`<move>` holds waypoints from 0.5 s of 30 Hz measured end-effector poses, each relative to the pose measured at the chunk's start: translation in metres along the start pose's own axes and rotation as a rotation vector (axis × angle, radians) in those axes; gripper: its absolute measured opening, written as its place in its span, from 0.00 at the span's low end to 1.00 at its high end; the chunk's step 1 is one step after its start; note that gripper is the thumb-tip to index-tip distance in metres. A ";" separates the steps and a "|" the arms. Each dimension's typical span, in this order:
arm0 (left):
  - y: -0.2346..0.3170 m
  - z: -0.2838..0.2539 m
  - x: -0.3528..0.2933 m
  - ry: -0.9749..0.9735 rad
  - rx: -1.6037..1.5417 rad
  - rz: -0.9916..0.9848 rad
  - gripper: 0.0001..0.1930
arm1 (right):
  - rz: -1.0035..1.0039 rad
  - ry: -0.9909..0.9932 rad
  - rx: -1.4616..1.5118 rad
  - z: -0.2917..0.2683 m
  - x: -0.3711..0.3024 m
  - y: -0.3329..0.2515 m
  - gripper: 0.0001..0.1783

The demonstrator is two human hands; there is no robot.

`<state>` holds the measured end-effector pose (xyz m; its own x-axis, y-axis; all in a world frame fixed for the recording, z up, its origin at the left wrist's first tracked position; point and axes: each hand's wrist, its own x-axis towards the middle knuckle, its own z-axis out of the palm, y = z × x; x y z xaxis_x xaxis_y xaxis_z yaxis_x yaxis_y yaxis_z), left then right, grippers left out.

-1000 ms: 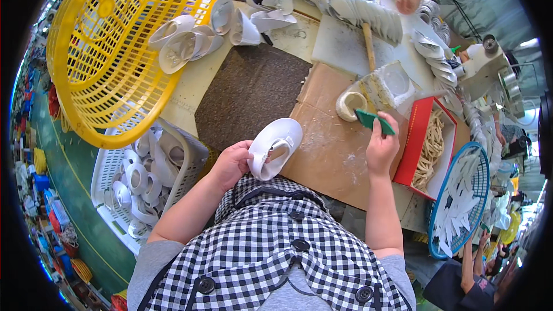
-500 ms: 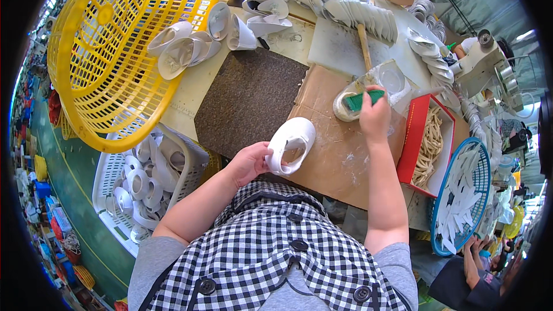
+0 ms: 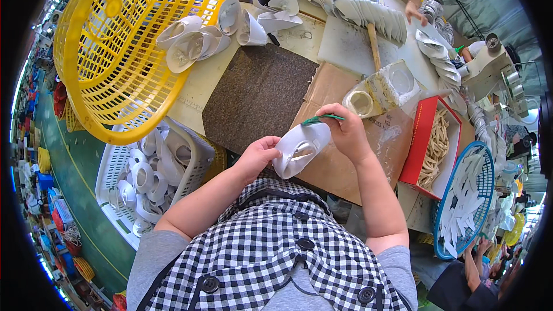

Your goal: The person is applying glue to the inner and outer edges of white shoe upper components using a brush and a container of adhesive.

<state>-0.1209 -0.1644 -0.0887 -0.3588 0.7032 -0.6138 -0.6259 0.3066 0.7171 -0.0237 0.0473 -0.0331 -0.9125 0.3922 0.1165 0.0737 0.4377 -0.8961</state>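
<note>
A white shoe upper (image 3: 295,145) hangs over the front edge of the bench, its opening facing me. My left hand (image 3: 259,156) pinches its left end between thumb and fingers. In my right hand (image 3: 347,134) is a thin green scraper (image 3: 322,119), held flat along the far edge of the upper and seemingly touching it. Beyond that hand stands a round tub (image 3: 360,102) with whitish paste in it, set against a smeared clear plastic container (image 3: 397,78). Brown cardboard (image 3: 328,164) lies beneath.
A dark textured board (image 3: 256,101) lies left of the cardboard. A large yellow basket (image 3: 138,134) and a white crate (image 3: 196,167) of uppers are on the left. At right are a red box (image 3: 415,147) of beige strips and a blue basket (image 3: 435,227). A co-worker's hand (image 3: 415,12) is at the far side.
My right hand has brought the green scraper from the paste tub to the upper's far edge. The upper has turned and tilted slightly in my left hand. The co-worker's hand has moved.
</note>
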 end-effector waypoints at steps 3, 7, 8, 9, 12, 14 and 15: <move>-0.002 -0.003 0.005 -0.016 -0.026 -0.015 0.17 | -0.006 -0.237 0.191 0.000 0.012 -0.005 0.09; -0.012 -0.008 0.029 -0.004 -0.223 -0.112 0.16 | 0.095 -0.241 0.167 -0.008 0.018 0.053 0.08; -0.012 -0.008 0.029 -0.002 -0.228 -0.112 0.16 | 0.096 -0.246 0.167 -0.010 0.014 0.061 0.08; -0.011 -0.007 0.029 0.024 -0.221 -0.129 0.16 | 0.126 -0.164 0.219 -0.013 0.005 0.068 0.08; -0.014 -0.008 0.026 0.081 -0.202 -0.156 0.16 | 0.205 -0.019 0.349 -0.020 -0.036 0.084 0.10; -0.015 -0.008 0.025 0.091 -0.200 -0.159 0.16 | 0.255 0.049 0.402 -0.020 -0.062 0.087 0.11; -0.014 -0.008 0.023 0.092 -0.179 -0.157 0.17 | 0.245 0.093 0.453 -0.018 -0.075 0.089 0.11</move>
<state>-0.1254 -0.1577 -0.1152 -0.3033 0.5922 -0.7465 -0.7888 0.2835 0.5454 0.0582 0.0716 -0.1140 -0.8494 0.5181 -0.1009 0.0805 -0.0618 -0.9948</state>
